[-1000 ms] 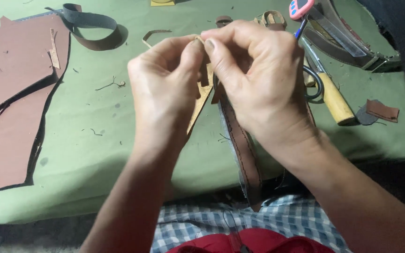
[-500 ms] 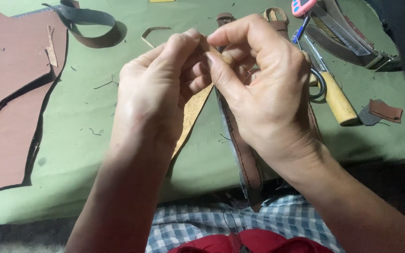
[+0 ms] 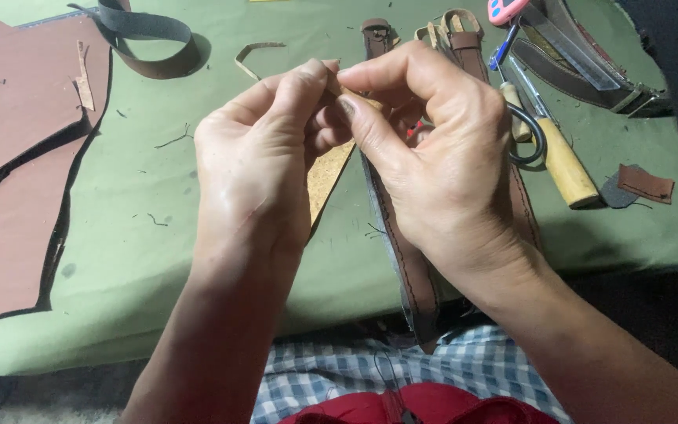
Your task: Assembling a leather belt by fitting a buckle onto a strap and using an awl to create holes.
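Tan leather strip (image 3: 328,177), raw suede side up, is pinched at its top end between both hands above the green table (image 3: 158,259); its lower end hangs down between the palms. Left hand (image 3: 256,169) is closed narrow on it, thumb and forefinger tips together. Right hand (image 3: 433,157) is closed the same way, thumb pressing the strip's tip (exact contact is hidden by the fingers).

Risks, as I read it:
- Grip covers only the tip, so a hard pull could slip or crease it.
- Brown belt strap (image 3: 402,259) hangs off the table edge into the lap and could slide off if snagged.
- Scissors (image 3: 529,129) and wooden-handled tool (image 3: 568,169) lie just beside the right wrist, easy to knock.

No packages, labels or signs visible; only a small dark brown leather tab (image 3: 647,183) at right and reddish-brown leather sheets (image 3: 17,157) at left.
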